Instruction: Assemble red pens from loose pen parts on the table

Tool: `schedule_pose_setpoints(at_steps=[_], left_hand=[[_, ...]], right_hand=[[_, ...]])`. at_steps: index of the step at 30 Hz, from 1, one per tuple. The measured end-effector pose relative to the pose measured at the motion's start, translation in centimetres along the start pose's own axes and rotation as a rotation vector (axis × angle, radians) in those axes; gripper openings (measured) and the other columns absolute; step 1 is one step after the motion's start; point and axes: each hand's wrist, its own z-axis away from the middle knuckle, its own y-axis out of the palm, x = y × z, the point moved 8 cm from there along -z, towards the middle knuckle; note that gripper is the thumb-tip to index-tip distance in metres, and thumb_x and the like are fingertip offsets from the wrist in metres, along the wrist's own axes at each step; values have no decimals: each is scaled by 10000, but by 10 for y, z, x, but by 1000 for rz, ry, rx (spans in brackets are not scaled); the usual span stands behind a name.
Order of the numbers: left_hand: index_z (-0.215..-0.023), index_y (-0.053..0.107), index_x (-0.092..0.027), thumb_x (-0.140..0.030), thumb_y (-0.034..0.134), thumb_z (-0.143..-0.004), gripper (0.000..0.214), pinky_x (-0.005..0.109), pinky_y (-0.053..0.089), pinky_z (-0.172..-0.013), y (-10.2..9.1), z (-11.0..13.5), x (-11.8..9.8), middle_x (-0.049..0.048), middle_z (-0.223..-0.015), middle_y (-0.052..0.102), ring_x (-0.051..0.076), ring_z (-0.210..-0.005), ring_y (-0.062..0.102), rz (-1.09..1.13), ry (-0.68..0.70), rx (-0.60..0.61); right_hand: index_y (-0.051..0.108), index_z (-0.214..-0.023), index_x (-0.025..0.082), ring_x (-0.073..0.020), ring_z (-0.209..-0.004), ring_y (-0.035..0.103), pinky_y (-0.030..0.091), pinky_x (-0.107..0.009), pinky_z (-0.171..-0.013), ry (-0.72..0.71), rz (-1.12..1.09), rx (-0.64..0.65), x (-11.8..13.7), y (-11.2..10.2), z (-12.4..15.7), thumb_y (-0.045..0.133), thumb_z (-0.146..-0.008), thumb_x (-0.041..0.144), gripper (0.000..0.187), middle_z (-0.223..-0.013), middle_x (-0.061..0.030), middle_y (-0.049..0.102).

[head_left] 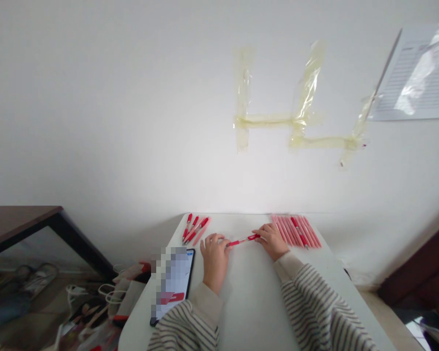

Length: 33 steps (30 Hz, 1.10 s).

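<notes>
A red and white pen point(243, 240) is held level over the white table point(249, 302) between both hands. My left hand point(214, 261) pinches its left end with curled fingers. My right hand point(272, 240) grips the right end, where the red clip is. To the left lie a few finished red pens point(194, 229) near the table's far edge. To the right of my right hand lies a row of several pink pen barrels point(296, 230), with one red-tipped piece on top.
A phone point(172, 282) lies on the table's left edge beside my left wrist. A white wall with yellowed tape strips point(296, 122) and a taped sheet point(417, 78) rises behind. Clutter and cables point(95, 302) cover the floor left, under a dark table point(22, 224).
</notes>
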Motion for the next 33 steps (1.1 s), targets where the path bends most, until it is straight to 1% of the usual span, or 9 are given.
schedule_pose_setpoints(at_steps=[3,6,9,14,21,24,27,30,33], left_hand=[[-962,769,-304,-277,692,-828,156,516,325,-1096,-2,0,0,30,-1154,678,267,-1195,492,-4,-3,-8],[-952,770,-306,-288,684,-836,146,521,318,-1105,-5,1,-2,29,-1146,675,265,-1196,484,-11,7,-27],[-916,780,-314,-292,680,-839,127,536,308,-1116,-4,1,-1,26,-1161,671,273,-1213,473,-23,2,-20],[-849,791,-322,-289,685,-833,112,576,306,-1121,-1,-2,0,30,-1254,652,311,-1276,440,-57,0,-15],[-863,782,-334,-254,609,-874,191,616,261,-1145,-1,-3,0,7,-1282,669,317,-1325,426,-62,-1,0],[-855,781,-334,-240,590,-879,215,632,221,-1154,2,-2,2,3,-1294,674,323,-1345,412,-60,-17,20],[-853,785,-325,-242,571,-890,233,648,184,-1159,6,-1,2,0,-1319,667,336,-1356,398,-62,-13,22],[-855,790,-330,-261,575,-894,228,655,176,-1160,7,0,2,-2,-1330,658,342,-1356,395,-65,-20,13],[-862,794,-344,-287,621,-869,182,638,201,-1160,5,0,2,9,-1324,648,336,-1350,404,-55,-38,-3]], right_hand=[[746,-1141,245,-263,-991,564,517,-420,-905,1,3,24,0,2,0,676,-895,220,257,-955,-91,688],[770,-1063,263,-255,-980,568,518,-405,-890,4,-3,33,0,2,-1,652,-919,263,186,-925,-85,687],[781,-1021,281,-262,-1020,568,505,-416,-927,-6,-25,35,-1,3,-1,651,-923,285,163,-932,-76,714],[789,-1005,319,-288,-1126,542,450,-468,-1018,2,-39,0,-4,1,-1,646,-924,278,169,-913,-44,759],[789,-1017,353,-290,-1127,523,417,-473,-1017,24,1,-25,-2,-2,1,682,-901,283,173,-880,-22,766],[787,-1012,369,-284,-1113,522,402,-480,-1018,31,7,-23,0,-5,0,686,-898,296,169,-883,-11,768],[789,-984,373,-290,-1127,508,377,-499,-1033,33,14,-53,1,-10,0,695,-887,292,157,-911,-7,767],[788,-970,369,-298,-1137,502,365,-511,-1036,31,21,-85,0,-13,0,706,-878,293,145,-933,-9,766],[779,-977,364,-295,-1129,513,364,-516,-1035,33,24,-78,-2,-12,1,706,-876,295,143,-964,-8,764]])
